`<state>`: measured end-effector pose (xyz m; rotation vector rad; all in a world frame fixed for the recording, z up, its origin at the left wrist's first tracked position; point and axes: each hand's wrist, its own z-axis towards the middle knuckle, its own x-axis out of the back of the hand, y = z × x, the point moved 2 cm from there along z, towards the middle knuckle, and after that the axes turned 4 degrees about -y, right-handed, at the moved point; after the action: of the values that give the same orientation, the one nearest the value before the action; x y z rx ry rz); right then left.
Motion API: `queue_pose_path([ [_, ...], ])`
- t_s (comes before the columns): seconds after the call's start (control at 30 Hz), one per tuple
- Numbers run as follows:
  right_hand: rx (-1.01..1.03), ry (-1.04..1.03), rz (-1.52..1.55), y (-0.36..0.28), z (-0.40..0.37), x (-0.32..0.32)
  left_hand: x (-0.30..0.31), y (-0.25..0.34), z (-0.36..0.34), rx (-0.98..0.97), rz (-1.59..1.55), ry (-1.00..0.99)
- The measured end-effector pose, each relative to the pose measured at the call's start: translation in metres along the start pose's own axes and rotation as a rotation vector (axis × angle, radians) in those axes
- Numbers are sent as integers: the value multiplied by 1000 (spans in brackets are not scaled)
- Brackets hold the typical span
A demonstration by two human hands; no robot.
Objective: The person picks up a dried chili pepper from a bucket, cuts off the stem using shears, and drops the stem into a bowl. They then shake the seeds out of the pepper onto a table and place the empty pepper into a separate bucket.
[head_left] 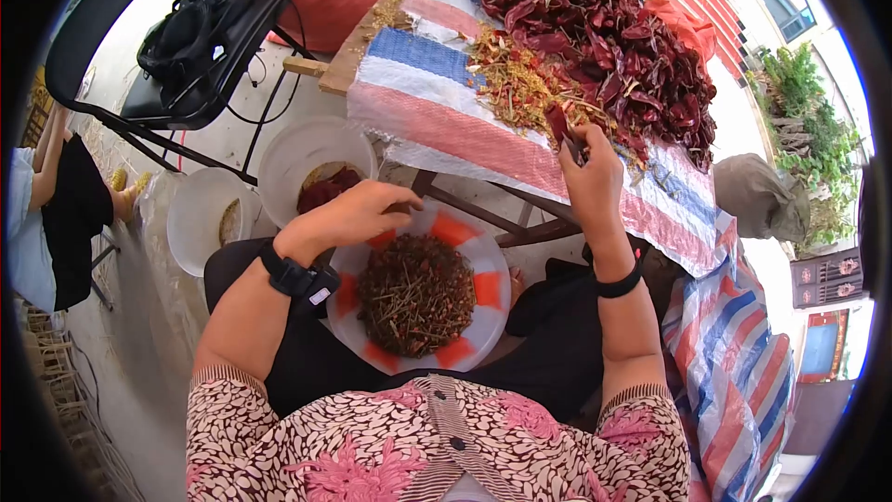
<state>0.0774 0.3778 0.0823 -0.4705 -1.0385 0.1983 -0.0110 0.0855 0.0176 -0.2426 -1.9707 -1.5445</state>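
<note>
My right hand [595, 172] is over the striped sheet [446, 125], its fingers closed on a dark red dried chili [557, 123]. Beyond it lies a big heap of dried chilies [595, 28], with yellow seeds and bits [511, 84] along its near side. My left hand [362, 214] hovers above the far rim of the basin on my lap, palm down, fingers apart and slightly bent, holding nothing visible. That white and orange basin [491, 316] contains many stems and chili scraps [418, 297].
Two pale tubs stand at the left, one [279, 163] with dark red chilies inside, the other [190, 223] with some seeds. Behind them is a black chair [177, 102] bearing a bag. A seated person [70, 214] is at the far left. Striped sheeting [729, 353] hangs at the right.
</note>
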Motion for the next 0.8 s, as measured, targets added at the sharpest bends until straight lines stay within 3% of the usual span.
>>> queue_pose_path([
  [0.13,-48,-252,553,-31,-15,-9,-3,24,7,-77,-566,85],
  [0.23,-139,-461,763,-49,-28,-22,-5,32,11,-237,-638,209],
  [0.33,-109,-589,870,-61,-33,-38,-3,41,14,-278,-665,226],
  [0.43,-207,-706,927,-75,-33,-39,-3,37,21,-306,-637,204],
  [0.6,75,-519,817,-62,-24,-45,1,44,21,-305,-688,258],
  [0.67,-33,-547,779,-60,-20,-30,4,49,14,-189,-739,219],
  [0.8,-14,-447,783,-78,-20,-29,-3,42,19,-205,-647,181],
])
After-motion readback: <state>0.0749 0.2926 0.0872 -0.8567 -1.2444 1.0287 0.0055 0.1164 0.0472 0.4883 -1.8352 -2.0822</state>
